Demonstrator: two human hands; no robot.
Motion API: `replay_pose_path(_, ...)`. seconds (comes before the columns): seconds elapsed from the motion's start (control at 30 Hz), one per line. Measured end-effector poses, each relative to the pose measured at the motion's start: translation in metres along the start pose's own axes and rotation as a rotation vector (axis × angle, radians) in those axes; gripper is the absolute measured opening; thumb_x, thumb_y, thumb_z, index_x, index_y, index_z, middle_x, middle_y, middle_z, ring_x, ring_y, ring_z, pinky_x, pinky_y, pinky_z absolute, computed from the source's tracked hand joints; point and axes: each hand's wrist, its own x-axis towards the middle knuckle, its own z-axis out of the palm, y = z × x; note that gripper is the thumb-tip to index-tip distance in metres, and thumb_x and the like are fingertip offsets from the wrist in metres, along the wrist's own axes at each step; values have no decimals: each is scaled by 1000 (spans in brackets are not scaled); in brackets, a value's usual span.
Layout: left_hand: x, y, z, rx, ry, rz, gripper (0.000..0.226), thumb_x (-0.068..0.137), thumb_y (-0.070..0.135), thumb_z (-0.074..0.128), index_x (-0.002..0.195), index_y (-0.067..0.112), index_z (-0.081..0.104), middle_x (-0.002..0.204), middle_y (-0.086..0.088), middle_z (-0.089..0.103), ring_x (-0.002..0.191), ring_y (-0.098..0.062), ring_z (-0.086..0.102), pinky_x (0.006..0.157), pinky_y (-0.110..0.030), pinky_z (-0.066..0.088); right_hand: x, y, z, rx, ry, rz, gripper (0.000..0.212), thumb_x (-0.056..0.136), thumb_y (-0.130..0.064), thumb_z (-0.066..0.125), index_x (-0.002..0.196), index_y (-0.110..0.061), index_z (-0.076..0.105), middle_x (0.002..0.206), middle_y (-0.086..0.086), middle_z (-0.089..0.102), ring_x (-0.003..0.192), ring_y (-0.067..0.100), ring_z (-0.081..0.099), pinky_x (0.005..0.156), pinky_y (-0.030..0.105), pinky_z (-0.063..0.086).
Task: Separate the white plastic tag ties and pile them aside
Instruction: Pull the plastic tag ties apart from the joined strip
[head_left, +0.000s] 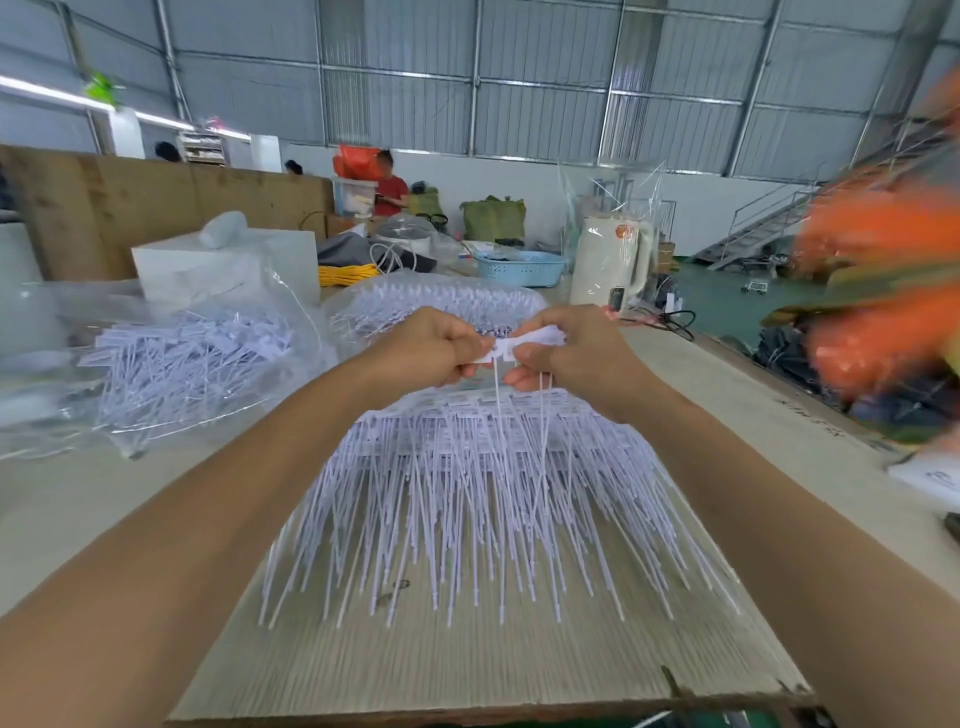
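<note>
Both hands meet above the table's middle, pinching a short strip of joined white tag ties (503, 351) between them. My left hand (434, 345) grips the strip's left end; my right hand (563, 348) grips its right end, with a few thin tails hanging down below the fingers. Under the hands lies a big stack of joined white tag ties (483, 483), their tails fanned toward me. To the left, a loose pile of separated tag ties (192, 358) rests on clear plastic.
A clear bag of more ties (441, 304) lies behind the hands. A white box (228, 265), a blue basket (519, 267) and a cream kettle (610, 265) stand farther back. A cardboard sheet (467, 670) covers the table front. A person sits far behind.
</note>
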Motion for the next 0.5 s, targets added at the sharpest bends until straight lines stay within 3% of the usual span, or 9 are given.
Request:
replay_pose_path(0.07,2,-1,5,-20,56,-20,37,92,25,59,57,13,55,52,4,50,43,-4,40,51,-20,35,2,0,2,-41,22,6,16,88,4,59,103,9,58,85,25,64,59,20,67,62,33,59)
replay_pose_path(0.23,4,0,14,-122,116,-76,28,89,27,63,73,5,64,56,-4,48,35,0,41,43,-17,31,5,2,4,-209,49,-29,11,84,-4,67,91,-5,60,78,14,64,59,21,66,46,27,53)
replay_pose_path(0.4,9,6,23,-257,183,-63,36,90,20,62,57,10,53,38,7,39,35,-8,29,41,-18,23,10,2,4,-264,142,-93,16,78,-7,74,75,-13,60,72,9,60,54,18,62,46,26,49)
replay_pose_path(0.5,12,10,25,-330,159,-80,32,91,17,61,61,9,54,35,10,36,33,-6,27,40,-16,21,10,2,3,-327,212,-177,14,78,-4,71,72,-10,60,69,9,57,66,27,59,61,35,49)
